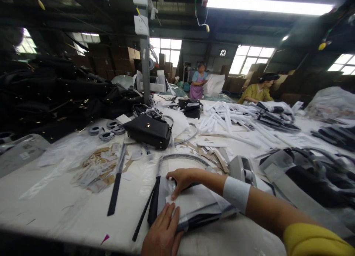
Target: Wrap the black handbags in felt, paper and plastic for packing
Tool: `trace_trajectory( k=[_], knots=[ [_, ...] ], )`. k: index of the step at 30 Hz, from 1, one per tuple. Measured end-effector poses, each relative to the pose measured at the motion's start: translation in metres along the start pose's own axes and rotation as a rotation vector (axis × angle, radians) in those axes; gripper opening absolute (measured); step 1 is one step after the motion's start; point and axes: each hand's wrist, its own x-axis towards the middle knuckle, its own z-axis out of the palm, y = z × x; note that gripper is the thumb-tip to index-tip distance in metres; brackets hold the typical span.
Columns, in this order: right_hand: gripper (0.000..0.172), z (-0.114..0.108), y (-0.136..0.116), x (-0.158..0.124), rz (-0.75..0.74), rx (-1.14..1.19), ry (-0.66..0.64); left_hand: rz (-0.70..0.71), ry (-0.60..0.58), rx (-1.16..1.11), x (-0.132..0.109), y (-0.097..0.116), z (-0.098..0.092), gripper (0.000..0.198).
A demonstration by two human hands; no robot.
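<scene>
A black handbag (199, 221) lies on its side in front of me, covered with white sheet wrapping (194, 202). Its wrapped handle (184, 157) arches out on the far side. My left hand (163, 230) lies over the near left part of the wrapping, fingers stretched out. Reaching in from the right, my right hand (183, 179) has its thumb and fingers curled around a bunched bit of clear plastic (172, 184) at the bag's upper left. The bag's left end and a thin black strap (144, 211) rest beside my left hand.
Beyond stands a finished black handbag (148, 130). Left lie small packets (100, 167), a dark strip (115, 193) and a heap of black bags (55, 93). A tape dispenser (244, 171) and wrapped bags (305, 178) are right. Two people work beyond the table.
</scene>
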Motion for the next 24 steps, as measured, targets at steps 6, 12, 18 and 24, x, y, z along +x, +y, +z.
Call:
trace_trajectory(
  k=[6, 12, 18, 24],
  knots=[
    [0.059, 0.003, 0.0, 0.005, 0.042, 0.075, 0.126, 0.075, 0.008, 0.086, 0.003, -0.001, 0.001, 0.038],
    [0.033, 0.016, -0.001, -0.024, 0.103, 0.149, 0.597, 0.067, 0.032, -0.012, 0.004, -0.003, -0.004, 0.044],
    [0.044, 0.05, 0.037, -0.116, 0.287, 0.185, 1.014, -0.281, 0.028, -0.363, 0.014, -0.027, -0.028, 0.043],
    [0.068, 0.099, 0.08, -0.15, 0.563, 0.377, 0.991, -0.968, -0.169, -0.745, 0.046, -0.068, -0.019, 0.06]
  ],
)
